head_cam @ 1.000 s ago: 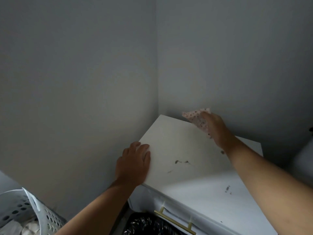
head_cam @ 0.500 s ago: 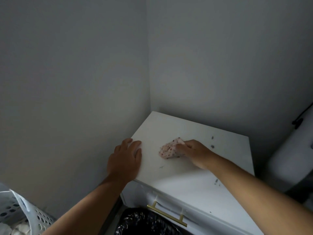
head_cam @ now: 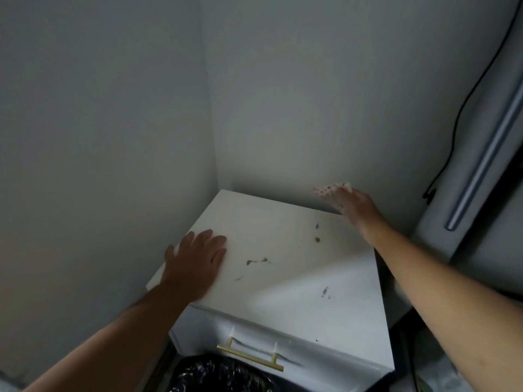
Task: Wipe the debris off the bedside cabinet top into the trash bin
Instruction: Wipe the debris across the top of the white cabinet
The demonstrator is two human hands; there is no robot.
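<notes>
The white bedside cabinet top (head_cam: 283, 239) fills the middle of the head view, set into a wall corner. Dark debris specks (head_cam: 317, 233) lie near its back right, more debris (head_cam: 256, 262) at its middle, and a few bits (head_cam: 325, 291) toward the front right. My left hand (head_cam: 195, 264) lies flat on the cabinet's left edge, fingers together, holding nothing. My right hand (head_cam: 356, 205) is at the back right corner, gripping a pink spotted cloth (head_cam: 329, 190) that is blurred by motion. The trash bin (head_cam: 220, 374), lined with a black bag, stands below the cabinet's front.
A brass drawer handle (head_cam: 250, 355) sticks out from the cabinet front just above the bin. A grey padded panel with a metal strip (head_cam: 486, 154) and a black cable (head_cam: 458, 114) stand at the right. Grey walls close in behind and to the left.
My right hand has swept the cloth from the cabinet's middle left back to the far right corner. The left hand stays planted on the left edge. The camera view has shifted left.
</notes>
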